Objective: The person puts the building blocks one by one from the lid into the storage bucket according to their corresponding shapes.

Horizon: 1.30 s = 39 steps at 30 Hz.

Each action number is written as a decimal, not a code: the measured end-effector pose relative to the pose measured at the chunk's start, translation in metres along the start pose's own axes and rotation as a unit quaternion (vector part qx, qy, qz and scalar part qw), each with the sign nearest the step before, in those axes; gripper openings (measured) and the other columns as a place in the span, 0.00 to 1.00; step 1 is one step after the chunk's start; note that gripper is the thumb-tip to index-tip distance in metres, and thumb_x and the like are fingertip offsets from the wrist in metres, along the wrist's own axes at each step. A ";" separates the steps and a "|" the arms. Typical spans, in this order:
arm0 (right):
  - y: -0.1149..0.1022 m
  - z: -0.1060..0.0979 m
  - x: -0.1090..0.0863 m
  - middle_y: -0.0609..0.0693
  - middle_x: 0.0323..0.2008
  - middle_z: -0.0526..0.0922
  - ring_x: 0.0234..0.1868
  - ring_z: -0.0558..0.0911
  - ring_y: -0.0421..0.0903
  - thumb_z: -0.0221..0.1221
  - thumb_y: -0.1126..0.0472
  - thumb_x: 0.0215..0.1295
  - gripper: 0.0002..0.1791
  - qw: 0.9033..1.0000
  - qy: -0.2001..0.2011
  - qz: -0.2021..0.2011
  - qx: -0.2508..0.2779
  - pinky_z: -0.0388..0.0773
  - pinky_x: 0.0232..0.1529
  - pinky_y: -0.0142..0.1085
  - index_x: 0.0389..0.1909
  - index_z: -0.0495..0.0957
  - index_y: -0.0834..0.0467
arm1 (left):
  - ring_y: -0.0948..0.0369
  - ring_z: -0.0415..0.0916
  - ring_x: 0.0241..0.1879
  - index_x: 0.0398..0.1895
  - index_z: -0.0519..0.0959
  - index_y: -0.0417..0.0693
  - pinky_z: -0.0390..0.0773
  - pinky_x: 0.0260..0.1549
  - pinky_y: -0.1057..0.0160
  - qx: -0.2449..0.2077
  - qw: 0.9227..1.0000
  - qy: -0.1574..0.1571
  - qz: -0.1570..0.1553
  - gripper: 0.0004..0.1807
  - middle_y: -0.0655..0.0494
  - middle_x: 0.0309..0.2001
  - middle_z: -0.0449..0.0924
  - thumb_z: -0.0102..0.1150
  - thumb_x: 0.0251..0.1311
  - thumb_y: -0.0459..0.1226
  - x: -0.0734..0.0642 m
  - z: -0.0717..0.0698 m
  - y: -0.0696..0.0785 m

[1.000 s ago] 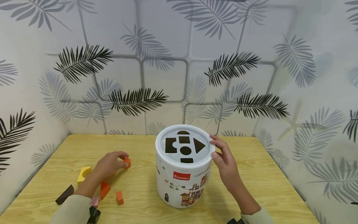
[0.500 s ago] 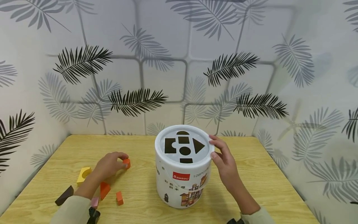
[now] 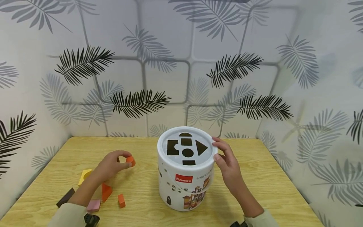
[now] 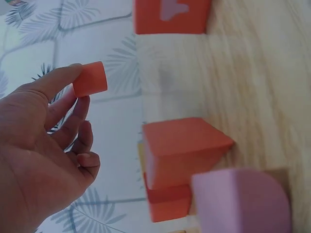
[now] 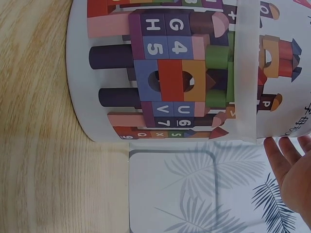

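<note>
My left hand pinches a small orange cylinder block between thumb and fingertips, above the table left of the bucket. The left wrist view shows that cylinder block at the fingertips, with the other fingers loosely bent. A white toy-block bucket stands upright, its lid pierced by dark shaped holes: an oval-looking round one, a triangle, rectangles, a half-round and a notched square. At its right rim rests my right hand, fingers nearly straight; in the right wrist view the hand touches the printed side.
Left of the bucket lie a yellow notched block, a dark block, an orange triangular block, a pink block and a small orange rectangular block. A leaf-patterned backdrop stands behind the wooden table.
The left hand has raised the orange cylinder block off the table, moving it slightly right and tilting it. More of the pink block shows. The right hand and bucket stay put.
</note>
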State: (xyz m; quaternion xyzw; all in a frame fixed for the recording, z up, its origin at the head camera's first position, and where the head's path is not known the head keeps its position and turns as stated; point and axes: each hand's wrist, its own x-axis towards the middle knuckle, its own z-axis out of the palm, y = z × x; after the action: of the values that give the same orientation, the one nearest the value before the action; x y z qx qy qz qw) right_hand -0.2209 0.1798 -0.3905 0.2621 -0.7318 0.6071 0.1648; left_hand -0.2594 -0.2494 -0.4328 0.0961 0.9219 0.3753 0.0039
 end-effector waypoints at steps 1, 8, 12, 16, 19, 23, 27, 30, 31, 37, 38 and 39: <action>0.000 0.000 0.000 0.52 0.74 0.64 0.59 0.80 0.42 0.47 0.67 0.77 0.19 1.000 0.000 0.000 0.000 0.79 0.53 0.31 0.65 0.69 0.60 | 0.56 0.67 0.36 0.61 0.78 0.42 0.70 0.29 0.60 -0.003 1.000 0.002 0.004 0.25 0.46 0.54 0.79 0.66 0.65 0.44 -0.001 -0.001 0.003; 0.002 0.000 0.000 0.51 0.74 0.63 0.61 0.79 0.44 0.47 0.67 0.77 0.19 1.000 -0.001 -0.006 0.000 0.79 0.53 0.31 0.66 0.69 0.60 | 0.51 0.70 0.46 0.59 0.80 0.46 0.74 0.39 0.57 -0.008 0.999 0.024 0.042 0.22 0.50 0.56 0.81 0.66 0.64 0.45 -0.006 -0.007 0.030; 0.001 0.000 -0.001 0.51 0.74 0.63 0.62 0.78 0.44 0.47 0.67 0.76 0.19 1.000 0.000 -0.007 0.001 0.79 0.53 0.31 0.66 0.69 0.60 | 0.52 0.71 0.50 0.58 0.81 0.47 0.74 0.45 0.55 -0.011 0.997 0.036 0.073 0.22 0.51 0.57 0.82 0.67 0.64 0.45 -0.009 -0.010 0.049; 0.001 0.000 -0.001 0.52 0.74 0.63 0.62 0.78 0.44 0.47 0.68 0.76 0.20 1.000 -0.002 -0.010 0.003 0.79 0.53 0.31 0.66 0.68 0.60 | 0.52 0.71 0.52 0.59 0.81 0.50 0.74 0.47 0.54 -0.010 0.995 0.050 0.084 0.24 0.53 0.57 0.82 0.67 0.64 0.49 -0.015 -0.017 0.070; 0.002 0.000 0.000 0.52 0.74 0.63 0.61 0.79 0.45 0.47 0.68 0.76 0.20 1.000 -0.003 -0.010 0.002 0.79 0.53 0.31 0.66 0.69 0.60 | 0.53 0.71 0.52 0.60 0.80 0.52 0.75 0.45 0.54 -0.018 0.994 0.060 0.085 0.25 0.54 0.57 0.81 0.66 0.64 0.51 -0.020 -0.024 0.085; 0.002 0.000 0.000 0.51 0.74 0.63 0.61 0.79 0.44 0.47 0.67 0.76 0.19 1.000 -0.003 -0.007 0.001 0.79 0.53 0.31 0.65 0.69 0.60 | 0.54 0.69 0.49 0.61 0.79 0.53 0.73 0.43 0.56 -0.036 0.992 0.074 0.097 0.24 0.55 0.56 0.81 0.66 0.65 0.50 -0.025 -0.032 0.103; 0.001 0.001 0.001 0.52 0.74 0.64 0.61 0.79 0.44 0.48 0.67 0.76 0.19 1.000 -0.004 -0.005 0.000 0.79 0.53 0.32 0.65 0.69 0.60 | 0.58 0.68 0.49 0.61 0.80 0.58 0.71 0.46 0.58 -0.063 0.988 0.086 0.111 0.22 0.58 0.55 0.80 0.66 0.65 0.50 -0.031 -0.037 0.120; 0.001 0.001 0.000 0.51 0.74 0.64 0.60 0.79 0.44 0.48 0.67 0.76 0.19 1.000 -0.005 -0.002 -0.003 0.80 0.53 0.32 0.65 0.69 0.60 | 0.58 0.68 0.51 0.60 0.80 0.61 0.70 0.49 0.58 -0.083 0.985 0.086 0.125 0.21 0.61 0.55 0.80 0.66 0.64 0.49 -0.034 -0.037 0.135; 0.002 0.001 0.000 0.51 0.74 0.64 0.60 0.79 0.44 0.48 0.67 0.76 0.19 1.000 -0.005 0.000 -0.003 0.80 0.53 0.32 0.65 0.69 0.60 | 0.58 0.68 0.51 0.59 0.80 0.62 0.70 0.48 0.57 -0.088 0.984 0.086 0.131 0.21 0.62 0.55 0.79 0.67 0.64 0.49 -0.034 -0.036 0.140; 0.001 0.000 0.000 0.50 0.74 0.64 0.62 0.78 0.43 0.48 0.67 0.77 0.19 1.000 -0.002 -0.001 -0.011 0.79 0.53 0.31 0.65 0.69 0.58 | 0.57 0.68 0.50 0.55 0.82 0.63 0.69 0.47 0.54 -0.093 0.980 0.065 0.161 0.19 0.63 0.52 0.79 0.69 0.61 0.49 -0.029 -0.026 0.167; 0.001 0.000 0.000 0.50 0.74 0.64 0.63 0.77 0.42 0.48 0.67 0.77 0.19 1.000 -0.002 -0.002 -0.011 0.79 0.53 0.31 0.65 0.69 0.58 | 0.57 0.68 0.49 0.54 0.82 0.64 0.69 0.47 0.54 -0.091 0.980 0.060 0.163 0.18 0.63 0.52 0.79 0.70 0.61 0.49 -0.027 -0.025 0.170; 0.001 0.000 0.000 0.50 0.74 0.64 0.63 0.77 0.43 0.48 0.67 0.77 0.19 1.000 -0.002 -0.001 -0.010 0.79 0.53 0.31 0.65 0.69 0.59 | 0.56 0.68 0.49 0.54 0.82 0.64 0.69 0.45 0.54 -0.089 0.981 0.057 0.165 0.18 0.62 0.52 0.78 0.70 0.61 0.49 -0.026 -0.023 0.174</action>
State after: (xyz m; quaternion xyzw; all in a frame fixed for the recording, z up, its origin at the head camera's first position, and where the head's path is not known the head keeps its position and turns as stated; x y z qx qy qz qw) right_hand -0.2214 0.1803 -0.3910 0.2622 -0.7379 0.5990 0.1670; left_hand -0.2052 -0.1485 -0.2977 0.2246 0.8551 0.4560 -0.1018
